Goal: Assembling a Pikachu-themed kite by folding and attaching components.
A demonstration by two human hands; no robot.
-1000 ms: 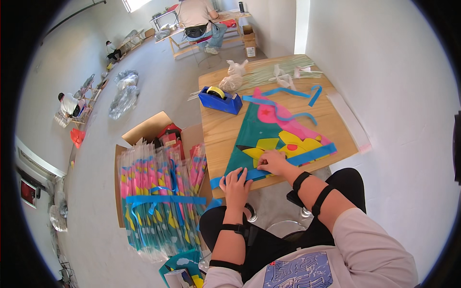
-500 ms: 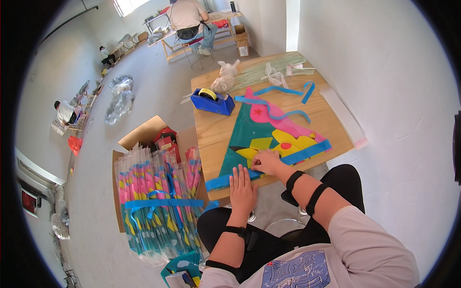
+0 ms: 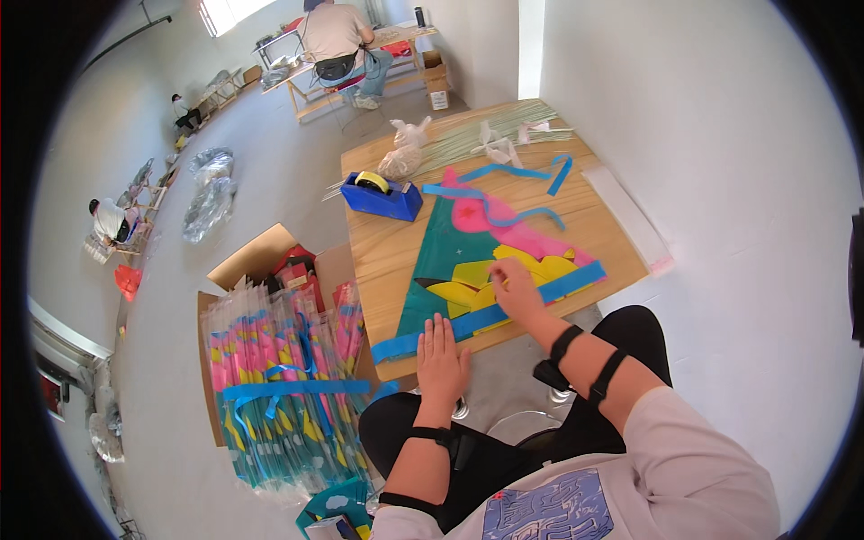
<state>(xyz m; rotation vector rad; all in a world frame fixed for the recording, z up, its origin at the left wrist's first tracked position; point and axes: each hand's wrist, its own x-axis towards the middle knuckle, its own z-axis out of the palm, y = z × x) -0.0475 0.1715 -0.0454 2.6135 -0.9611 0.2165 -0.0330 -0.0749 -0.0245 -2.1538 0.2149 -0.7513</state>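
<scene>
A triangular kite [image 3: 463,243] in teal, pink and yellow lies flat on the wooden table [image 3: 382,261]. A blue strip [image 3: 486,317] runs along its near edge, and wavy blue ribbons [image 3: 526,219] lie across its far corner. My left hand [image 3: 438,360] rests with straight fingers on the strip near its left end. Over the yellow print, just beyond the strip, my right hand [image 3: 517,290] is closed with its fingers bent together. Whatever it may pinch is hidden.
A blue tape dispenser [image 3: 385,200] stands at the table's far left, beside a knotted plastic bag [image 3: 401,160]. Thin pale rods [image 3: 468,135] lie along the back. Left of the table, a cardboard box [image 3: 211,355] holds many packed kites [image 3: 279,360]. A co-worker [image 3: 333,40] sits farther off.
My right hand has moved right and away from me, from the strip's edge onto the yellow print. My left hand stays on the strip. The whole view has shifted slightly.
</scene>
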